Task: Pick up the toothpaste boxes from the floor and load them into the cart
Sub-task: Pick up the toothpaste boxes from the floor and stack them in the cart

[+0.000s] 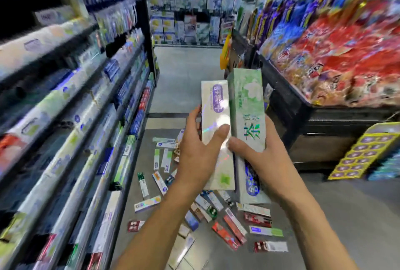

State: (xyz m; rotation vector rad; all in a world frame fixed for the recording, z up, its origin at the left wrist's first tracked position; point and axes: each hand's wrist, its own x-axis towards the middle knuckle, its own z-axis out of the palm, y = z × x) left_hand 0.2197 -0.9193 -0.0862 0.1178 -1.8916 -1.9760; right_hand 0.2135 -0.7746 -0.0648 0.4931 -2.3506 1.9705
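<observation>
From the head view, I hold two long toothpaste boxes up in front of me. My left hand [195,150] grips the silver box [216,133], with the thumb curled over its front and the fingers round its left edge. My right hand [263,157] grips the green box [247,113], thumb on the front, fingers behind it. The two boxes touch side by side and stand almost upright. Many more toothpaste boxes on the floor [207,207] lie scattered under my arms, near the foot of the shelf [71,105] on the left. I cannot see the cart, so I think I should turn slowly to find it, keeping both boxes squeezed so neither slips. Both arms reach forward, wrists tipped up, hands close together.
</observation>
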